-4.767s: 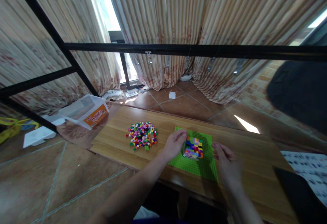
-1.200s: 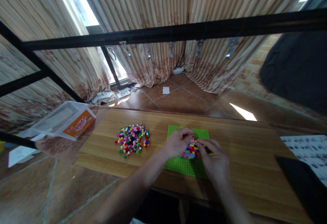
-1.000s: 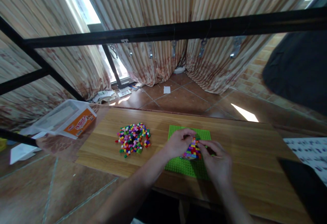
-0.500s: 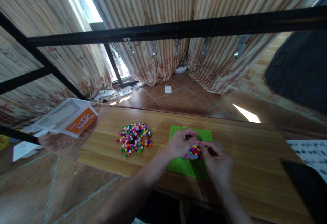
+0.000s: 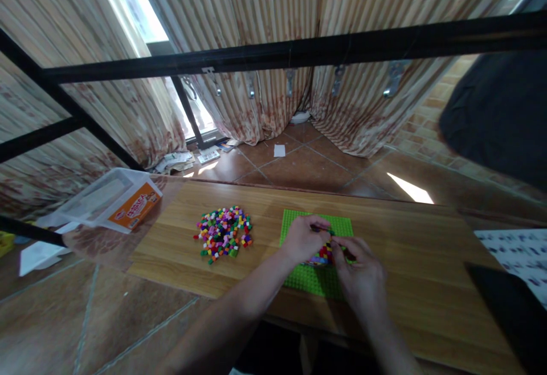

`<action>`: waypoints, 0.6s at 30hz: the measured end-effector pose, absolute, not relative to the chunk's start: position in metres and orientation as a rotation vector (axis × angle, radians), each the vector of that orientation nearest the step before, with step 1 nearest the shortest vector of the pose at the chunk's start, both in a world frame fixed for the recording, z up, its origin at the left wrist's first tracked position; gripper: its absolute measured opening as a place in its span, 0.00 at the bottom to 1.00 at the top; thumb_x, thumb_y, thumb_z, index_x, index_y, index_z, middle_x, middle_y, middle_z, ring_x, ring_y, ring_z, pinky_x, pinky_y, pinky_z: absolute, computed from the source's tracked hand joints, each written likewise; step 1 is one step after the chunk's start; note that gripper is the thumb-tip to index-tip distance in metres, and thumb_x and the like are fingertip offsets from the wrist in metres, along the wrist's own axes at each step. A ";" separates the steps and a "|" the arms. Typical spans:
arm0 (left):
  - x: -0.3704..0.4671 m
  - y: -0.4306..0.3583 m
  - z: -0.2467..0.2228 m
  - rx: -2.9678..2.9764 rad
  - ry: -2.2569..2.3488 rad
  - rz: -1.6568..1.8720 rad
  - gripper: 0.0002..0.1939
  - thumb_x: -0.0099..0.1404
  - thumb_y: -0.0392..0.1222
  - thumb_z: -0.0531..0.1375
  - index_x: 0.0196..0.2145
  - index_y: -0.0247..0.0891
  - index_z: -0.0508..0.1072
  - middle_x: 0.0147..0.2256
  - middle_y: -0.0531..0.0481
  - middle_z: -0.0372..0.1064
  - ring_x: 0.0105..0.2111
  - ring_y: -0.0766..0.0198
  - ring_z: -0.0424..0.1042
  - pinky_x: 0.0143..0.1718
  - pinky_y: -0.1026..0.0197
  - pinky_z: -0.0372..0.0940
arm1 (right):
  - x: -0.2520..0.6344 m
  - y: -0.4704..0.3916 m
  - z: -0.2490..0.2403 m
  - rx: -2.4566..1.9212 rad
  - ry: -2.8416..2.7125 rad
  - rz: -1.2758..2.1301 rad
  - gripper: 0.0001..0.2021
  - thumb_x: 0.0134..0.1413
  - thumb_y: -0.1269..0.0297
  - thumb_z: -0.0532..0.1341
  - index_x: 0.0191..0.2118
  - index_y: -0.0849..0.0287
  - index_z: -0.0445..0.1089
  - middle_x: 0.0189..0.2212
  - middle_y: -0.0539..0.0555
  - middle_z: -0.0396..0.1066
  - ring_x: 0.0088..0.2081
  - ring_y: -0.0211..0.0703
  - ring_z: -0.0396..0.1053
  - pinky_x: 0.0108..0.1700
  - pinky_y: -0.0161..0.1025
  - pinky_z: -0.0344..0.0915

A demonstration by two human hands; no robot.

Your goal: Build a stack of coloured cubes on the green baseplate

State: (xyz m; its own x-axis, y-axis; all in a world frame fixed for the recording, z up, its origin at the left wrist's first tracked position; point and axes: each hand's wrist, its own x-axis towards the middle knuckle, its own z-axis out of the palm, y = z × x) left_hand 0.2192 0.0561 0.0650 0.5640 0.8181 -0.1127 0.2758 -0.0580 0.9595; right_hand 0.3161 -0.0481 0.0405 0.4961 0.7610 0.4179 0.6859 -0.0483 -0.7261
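Observation:
A green studded baseplate [image 5: 311, 281] lies on the wooden table, with a stack of small multicoloured building bricks [image 5: 323, 255] standing on its middle. My left hand [image 5: 306, 239] curves over the left and far side of the stack, its fingers bent against the bricks. From the right, my right hand [image 5: 361, 264] reaches in with thumb and forefinger pinched together at the upper right of the stack. Whatever sits between those fingertips is too small and covered to make out. Both hands hide much of the stack.
Left of the baseplate lies a heap of loose coloured bricks [image 5: 224, 232]. A clear plastic box [image 5: 128, 201] with an orange label stands at the table's left end. A black bar [image 5: 273, 58] crosses beyond the table. At the right are a dark flat object [image 5: 499, 301] and a printed sheet [image 5: 517, 252].
My hands stay at the brick stack, and the fingertips have closed in a little over its top, covering more of it. The whole view has shifted slightly.

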 end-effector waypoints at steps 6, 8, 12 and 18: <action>0.223 0.058 0.062 1.572 0.980 0.555 0.11 0.53 0.29 0.59 0.32 0.35 0.80 0.29 0.52 0.76 0.32 0.66 0.72 0.39 0.63 0.68 | 0.316 -0.050 0.040 -1.767 -1.176 0.181 0.15 0.59 0.53 0.57 0.35 0.57 0.76 0.34 0.55 0.75 0.36 0.44 0.72 0.40 0.40 0.67; 0.223 0.057 0.063 1.556 0.987 0.561 0.11 0.53 0.29 0.58 0.32 0.35 0.80 0.28 0.53 0.75 0.30 0.66 0.71 0.37 0.63 0.67 | 0.318 -0.051 0.039 -1.763 -1.130 0.210 0.15 0.58 0.52 0.57 0.35 0.57 0.76 0.34 0.55 0.75 0.36 0.44 0.72 0.39 0.40 0.67; 0.218 0.055 0.064 1.549 0.949 0.564 0.11 0.54 0.32 0.59 0.34 0.35 0.80 0.29 0.53 0.75 0.29 0.66 0.70 0.36 0.64 0.66 | 0.323 -0.052 0.037 -1.760 -1.014 0.258 0.17 0.59 0.51 0.56 0.39 0.58 0.76 0.39 0.57 0.75 0.40 0.46 0.73 0.43 0.42 0.67; 0.218 0.058 0.051 1.439 0.936 0.622 0.10 0.61 0.39 0.58 0.34 0.34 0.79 0.28 0.52 0.74 0.29 0.67 0.69 0.34 0.64 0.65 | 0.320 -0.051 0.032 -1.758 -1.055 0.348 0.20 0.60 0.51 0.54 0.46 0.58 0.74 0.46 0.60 0.74 0.44 0.48 0.72 0.45 0.45 0.69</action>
